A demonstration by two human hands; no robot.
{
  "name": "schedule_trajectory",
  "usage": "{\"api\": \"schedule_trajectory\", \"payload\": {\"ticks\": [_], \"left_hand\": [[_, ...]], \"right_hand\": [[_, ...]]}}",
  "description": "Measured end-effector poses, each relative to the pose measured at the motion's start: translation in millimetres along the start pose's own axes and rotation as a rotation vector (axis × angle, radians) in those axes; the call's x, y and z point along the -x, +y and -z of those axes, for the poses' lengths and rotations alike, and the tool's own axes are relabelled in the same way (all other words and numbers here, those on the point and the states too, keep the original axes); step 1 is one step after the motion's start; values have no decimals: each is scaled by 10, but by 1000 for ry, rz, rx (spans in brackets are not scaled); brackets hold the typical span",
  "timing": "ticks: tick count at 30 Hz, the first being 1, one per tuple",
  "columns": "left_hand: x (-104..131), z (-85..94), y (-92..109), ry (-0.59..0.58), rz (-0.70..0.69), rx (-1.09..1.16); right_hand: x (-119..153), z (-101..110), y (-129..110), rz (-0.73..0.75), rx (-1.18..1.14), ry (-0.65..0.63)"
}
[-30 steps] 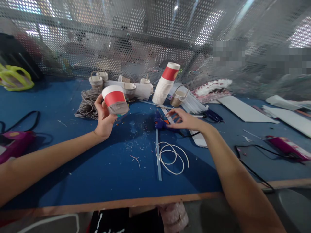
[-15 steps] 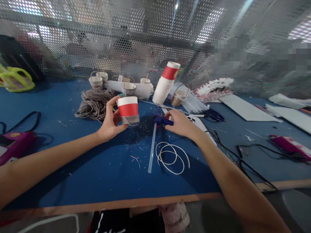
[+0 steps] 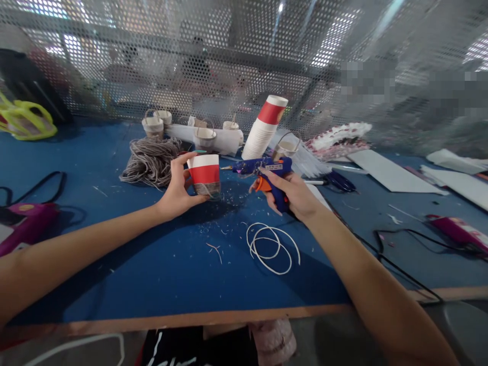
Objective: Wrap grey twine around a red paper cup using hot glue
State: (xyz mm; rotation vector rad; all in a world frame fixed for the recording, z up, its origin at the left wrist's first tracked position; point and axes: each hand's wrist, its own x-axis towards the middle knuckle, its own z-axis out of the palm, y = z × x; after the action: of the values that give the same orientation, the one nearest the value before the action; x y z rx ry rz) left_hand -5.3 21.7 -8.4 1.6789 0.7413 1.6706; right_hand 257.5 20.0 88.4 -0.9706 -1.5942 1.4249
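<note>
My left hand point(image 3: 181, 188) is closed around a red and white paper cup point(image 3: 205, 172), gripping it from the left with fingers at the top and thumb below. Grey-brown cord is wound around the cup's lower end. My right hand point(image 3: 292, 193) grips a blue hot glue gun point(image 3: 280, 175) by its handle, a finger at the orange trigger. The gun's nozzle points left toward the cup, with a small gap between them. Behind my left hand lies a bundle of grey cord point(image 3: 150, 161).
A tilted stack of paper cups point(image 3: 261, 132) stands behind the glue gun. Several small cord-wrapped buckets, among them one bucket point(image 3: 205, 136), line the back. A loose white cord coil point(image 3: 272, 249) lies in front. Magenta glue guns, one at right point(image 3: 459, 234), sit at both sides.
My right hand has picked up the glue gun from the table and turned its nozzle left toward the cup. My left hand still holds the cup, shifted slightly.
</note>
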Motion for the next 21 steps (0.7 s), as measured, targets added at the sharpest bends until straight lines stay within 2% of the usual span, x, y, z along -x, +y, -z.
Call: {"api": "schedule_trajectory", "payload": {"ticks": [3, 6, 13, 21], "left_hand": [[2, 12, 10, 57, 71, -101], [-4, 10, 38, 79, 110, -149], [0, -3, 81, 32, 108, -188], [2, -15, 75, 25, 66, -217]], "right_hand": [[49, -55, 10, -4, -28, -17], [93, -114, 50, -61, 56, -19], [129, -243, 132, -81, 140, 23], [123, -253, 165, -87, 160, 7]]}}
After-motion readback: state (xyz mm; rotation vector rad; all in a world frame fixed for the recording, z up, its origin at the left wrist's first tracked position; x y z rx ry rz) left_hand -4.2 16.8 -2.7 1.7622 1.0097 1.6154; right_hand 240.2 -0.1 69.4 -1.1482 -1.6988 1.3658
